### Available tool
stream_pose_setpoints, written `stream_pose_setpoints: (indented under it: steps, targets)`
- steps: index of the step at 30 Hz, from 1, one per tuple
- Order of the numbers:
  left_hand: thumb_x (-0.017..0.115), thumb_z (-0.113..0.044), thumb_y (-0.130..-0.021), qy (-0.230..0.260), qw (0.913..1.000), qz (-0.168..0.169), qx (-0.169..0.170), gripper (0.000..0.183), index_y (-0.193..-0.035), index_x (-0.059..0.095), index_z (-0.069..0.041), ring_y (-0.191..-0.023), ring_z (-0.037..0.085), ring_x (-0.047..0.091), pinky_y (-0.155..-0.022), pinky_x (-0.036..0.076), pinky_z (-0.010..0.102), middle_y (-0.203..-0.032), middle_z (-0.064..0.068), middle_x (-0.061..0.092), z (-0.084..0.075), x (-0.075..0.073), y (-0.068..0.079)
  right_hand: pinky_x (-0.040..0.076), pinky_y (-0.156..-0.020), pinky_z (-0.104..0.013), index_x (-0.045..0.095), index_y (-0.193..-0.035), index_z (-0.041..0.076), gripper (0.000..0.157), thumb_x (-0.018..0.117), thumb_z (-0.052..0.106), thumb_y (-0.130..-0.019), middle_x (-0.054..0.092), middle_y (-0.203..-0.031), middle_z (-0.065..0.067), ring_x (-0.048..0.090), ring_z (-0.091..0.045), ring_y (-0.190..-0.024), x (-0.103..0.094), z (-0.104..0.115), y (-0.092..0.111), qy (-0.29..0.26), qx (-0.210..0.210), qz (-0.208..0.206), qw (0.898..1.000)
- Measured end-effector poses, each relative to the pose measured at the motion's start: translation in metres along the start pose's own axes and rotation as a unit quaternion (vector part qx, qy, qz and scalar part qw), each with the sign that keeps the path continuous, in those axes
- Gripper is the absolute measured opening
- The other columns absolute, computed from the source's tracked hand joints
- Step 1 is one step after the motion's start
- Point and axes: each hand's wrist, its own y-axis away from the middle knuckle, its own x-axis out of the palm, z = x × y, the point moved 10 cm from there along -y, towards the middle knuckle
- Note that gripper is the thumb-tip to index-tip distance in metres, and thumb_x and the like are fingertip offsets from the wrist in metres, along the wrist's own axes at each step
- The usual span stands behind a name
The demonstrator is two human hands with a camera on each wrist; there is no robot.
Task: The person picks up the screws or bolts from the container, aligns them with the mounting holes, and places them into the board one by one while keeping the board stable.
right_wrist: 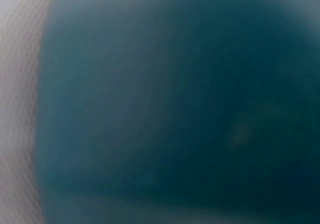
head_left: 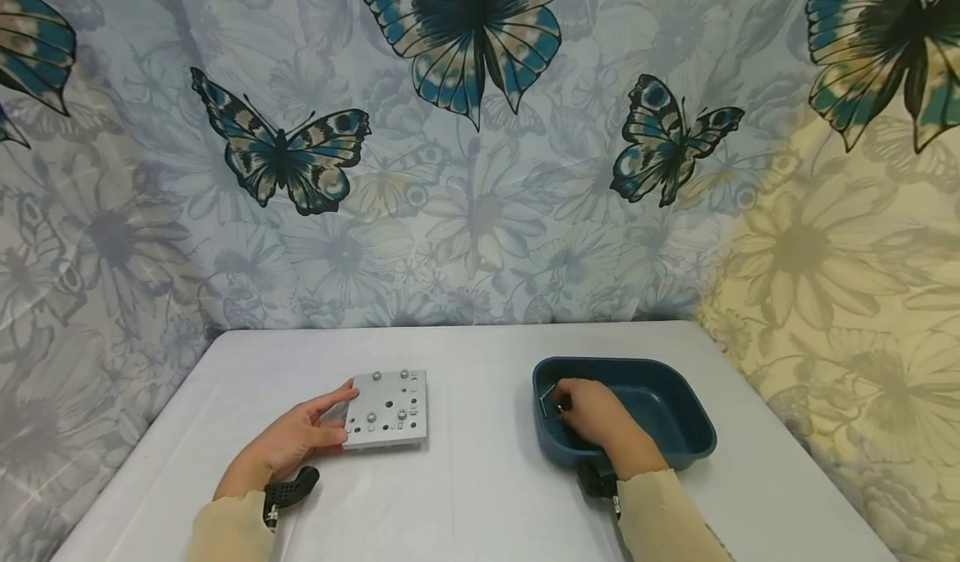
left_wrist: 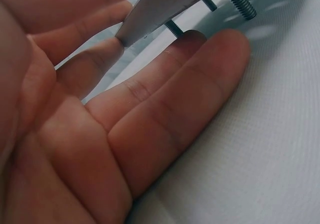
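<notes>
On the left of the table, my left hand [head_left: 288,441] holds a silver metal plate [head_left: 386,399] by its left edge, thumb at the near corner. The plate has rows of holes and several bolt heads on top. Threaded bolt ends [left_wrist: 240,2] stick out below it in the left wrist view, with two fingers [left_wrist: 185,109] reaching under. Inside the blue bin [head_left: 678,416], my right hand [head_left: 596,412] has its fingers curled at the left wall, pinching a small shiny metal piece [head_left: 548,393]; I cannot tell its kind. The right wrist view shows only the blurred bin wall [right_wrist: 110,109].
A white cloth covers the table [head_left: 480,495]. Behind it hangs a butterfly-print curtain [head_left: 480,237], which also runs along both sides. The bin has raised walls around my right hand. Black wrist cameras sit under both wrists.
</notes>
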Motion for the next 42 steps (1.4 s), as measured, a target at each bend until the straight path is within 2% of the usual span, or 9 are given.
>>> stream_pose_setpoints:
  steps: [5,14,17,20,25,27,30,33,42]
  targets:
    - [0.068,0.004,-0.091,0.008,1.0000,-0.004,-0.004,0.083,-0.157,0.018,0.005,-0.121,0.020,0.057,-0.090,0.052,0.037,-0.166,0.004,-0.008,-0.002,-0.001,0.000,0.049,-0.068,-0.037,0.065,-0.089,0.013,0.018,0.073,-0.001,-0.082,0.059,-0.079,0.004,0.052,-0.015,-0.071,-0.003,0.001,-0.001,-0.006,-0.005,-0.006,1.000]
    - [0.066,0.004,-0.093,0.021,0.9998,0.006,-0.003,0.082,-0.156,0.015,0.006,-0.121,0.020,0.057,-0.091,0.052,0.037,-0.165,0.005,-0.011,0.001,0.002,0.001,0.051,-0.076,-0.041,0.072,-0.110,0.008,0.021,0.067,0.002,-0.090,0.068,-0.101,0.001,0.061,-0.018,-0.089,-0.041,-0.002,0.016,-0.125,0.001,-0.063,0.990]
    - [0.066,0.004,-0.093,0.019,0.9998,0.005,-0.005,0.082,-0.156,0.015,0.007,-0.120,0.019,0.058,-0.090,0.052,0.036,-0.165,0.005,-0.011,0.001,0.002,0.001,0.052,-0.076,-0.042,0.071,-0.114,0.008,0.022,0.067,0.007,-0.093,0.068,-0.100,-0.001,0.063,-0.022,-0.091,-0.053,-0.006,0.018,-0.190,0.031,-0.080,0.978]
    - [0.068,0.003,-0.092,0.008,1.0000,-0.002,-0.006,0.082,-0.156,0.017,0.006,-0.117,0.018,0.059,-0.089,0.053,0.035,-0.165,0.007,-0.010,0.001,0.001,0.001,0.054,-0.081,-0.042,0.068,-0.119,0.003,0.024,0.066,0.010,-0.096,0.068,-0.106,-0.012,0.065,-0.031,-0.096,-0.057,-0.009,0.016,-0.328,0.064,-0.090,0.938]
    - [0.072,0.001,-0.089,-0.023,0.9995,-0.018,-0.007,0.083,-0.156,0.022,0.005,-0.111,0.017,0.059,-0.086,0.054,0.034,-0.165,0.010,-0.008,0.001,-0.001,0.001,0.054,-0.086,-0.034,0.061,-0.124,-0.007,0.031,0.066,0.006,-0.096,0.063,-0.116,-0.022,0.066,-0.032,-0.103,-0.047,0.008,0.002,-0.535,0.084,-0.087,0.836]
    - [0.072,0.001,-0.089,-0.028,0.9994,-0.018,-0.007,0.083,-0.156,0.023,0.005,-0.112,0.018,0.058,-0.086,0.054,0.036,-0.165,0.010,-0.008,0.001,0.000,0.000,0.054,-0.087,-0.032,0.061,-0.126,-0.007,0.032,0.065,0.003,-0.096,0.061,-0.118,-0.021,0.066,-0.028,-0.102,-0.040,0.023,-0.006,-0.578,0.089,-0.073,0.808]
    - [0.072,0.001,-0.089,-0.027,0.9994,-0.020,-0.009,0.082,-0.156,0.025,0.003,-0.113,0.020,0.059,-0.086,0.054,0.039,-0.166,0.008,-0.006,0.001,0.002,-0.003,0.054,-0.087,-0.033,0.063,-0.125,-0.004,0.031,0.066,0.000,-0.095,0.061,-0.119,-0.020,0.067,-0.026,-0.102,-0.024,0.048,-0.019,-0.614,0.097,-0.048,0.782]
    - [0.071,0.003,-0.088,-0.024,0.9994,-0.022,-0.007,0.082,-0.156,0.026,0.003,-0.113,0.023,0.059,-0.085,0.055,0.041,-0.166,0.006,-0.004,0.000,0.004,-0.004,0.055,-0.084,-0.034,0.066,-0.122,-0.002,0.029,0.067,0.000,-0.093,0.063,-0.117,-0.019,0.068,-0.027,-0.100,-0.006,0.074,-0.033,-0.617,0.101,-0.029,0.780]
    - [0.070,0.005,-0.089,-0.017,0.9997,-0.016,-0.008,0.081,-0.156,0.025,0.002,-0.115,0.025,0.059,-0.085,0.055,0.041,-0.166,0.004,-0.005,0.001,0.014,-0.009,0.058,-0.073,-0.033,0.070,-0.111,-0.004,0.024,0.072,-0.003,-0.087,0.070,-0.100,-0.015,0.071,-0.024,-0.086,0.048,0.133,-0.054,-0.580,0.103,0.023,0.808]
